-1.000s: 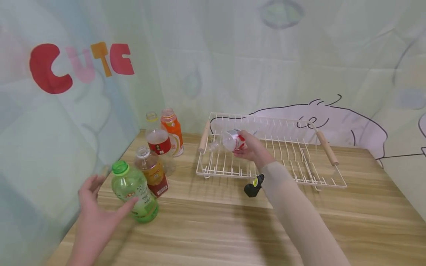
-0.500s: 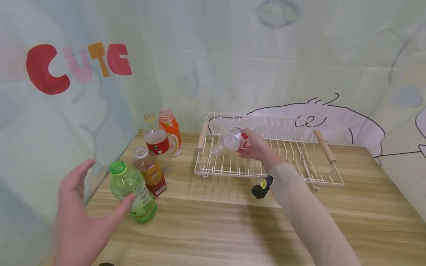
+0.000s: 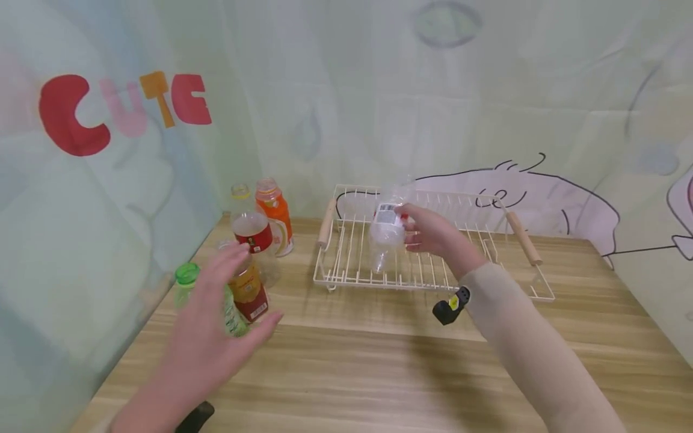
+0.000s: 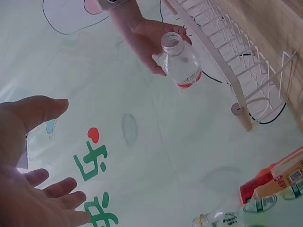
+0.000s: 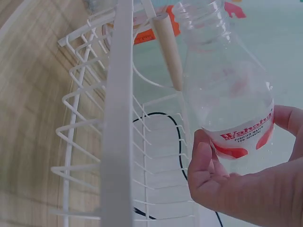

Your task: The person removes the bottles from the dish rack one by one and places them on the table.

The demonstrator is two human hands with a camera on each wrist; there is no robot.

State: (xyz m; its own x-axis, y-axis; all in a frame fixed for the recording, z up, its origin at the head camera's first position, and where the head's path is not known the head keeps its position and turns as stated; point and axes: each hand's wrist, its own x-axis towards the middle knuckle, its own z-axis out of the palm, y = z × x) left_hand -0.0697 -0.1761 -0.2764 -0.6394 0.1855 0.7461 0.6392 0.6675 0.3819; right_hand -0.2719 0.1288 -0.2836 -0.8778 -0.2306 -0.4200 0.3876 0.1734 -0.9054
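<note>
My right hand [image 3: 435,237] grips a clear plastic water bottle [image 3: 387,225] with a red-and-white label, over the white wire dish rack [image 3: 346,279]. The uncapped neck points down toward me in the head view. In the right wrist view, thumb and fingers wrap the bottle [image 5: 227,94] at its label. My left hand [image 3: 208,328] hovers with fingers spread and nothing in it, partly covering a green bottle [image 3: 187,273] and an amber bottle [image 3: 250,291] with a dark red label. In the left wrist view, its fingers [image 4: 66,189] are apart from the thumb.
Behind those two bottles stand a clear bottle [image 3: 254,231] with a red label and an orange bottle [image 3: 275,207]. The rack has wooden handles [image 3: 524,237] at both ends. Wood-grain table [image 3: 346,361] extends in front of it, and printed fabric [image 3: 325,90] hangs behind and left.
My right hand has turned the bottle from lying sideways to neck toward me, shifting slightly right. My left hand moved back left, then swung right across the green bottle.
</note>
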